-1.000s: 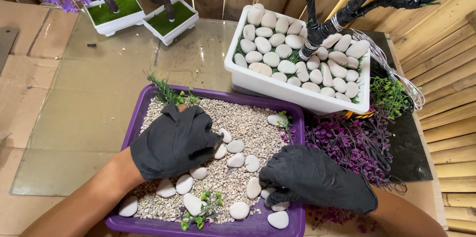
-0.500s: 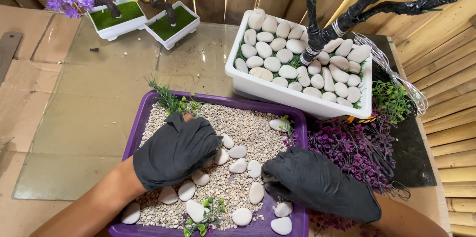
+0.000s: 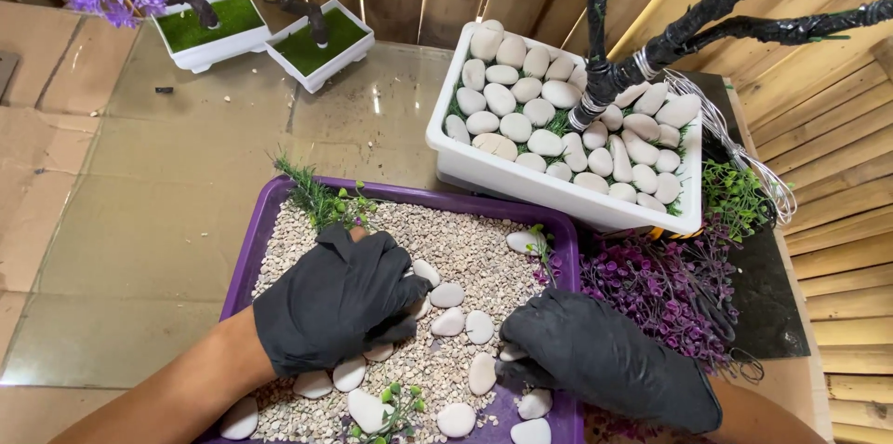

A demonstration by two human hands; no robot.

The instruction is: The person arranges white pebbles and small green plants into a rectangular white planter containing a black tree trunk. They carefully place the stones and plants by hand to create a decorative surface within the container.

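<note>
Purple plastic tray (image 3: 244, 277), shallow, at the near edge of the glass tabletop (image 3: 149, 221); bed of fine pale gravel (image 3: 465, 249) with smooth white pebbles (image 3: 447, 294) scattered toward its near side, green sprigs (image 3: 321, 200) at the far left corner.

Left hand (image 3: 339, 300), black glove: palm down, fingers curled over pebbles mid-tray; whether it grips one cannot be told.

Right hand (image 3: 595, 356), black glove: fingertips pinched on a pebble near the tray's right edge.

Handling, judged: pebbles hard, dense, slick; best pinched across the flat faces. Gravel loose, spills readily.

Adjacent: white planter (image 3: 521, 179) packed with pebbles, black wire-wrapped trunk (image 3: 595, 72); purple foliage (image 3: 651, 291).
</note>
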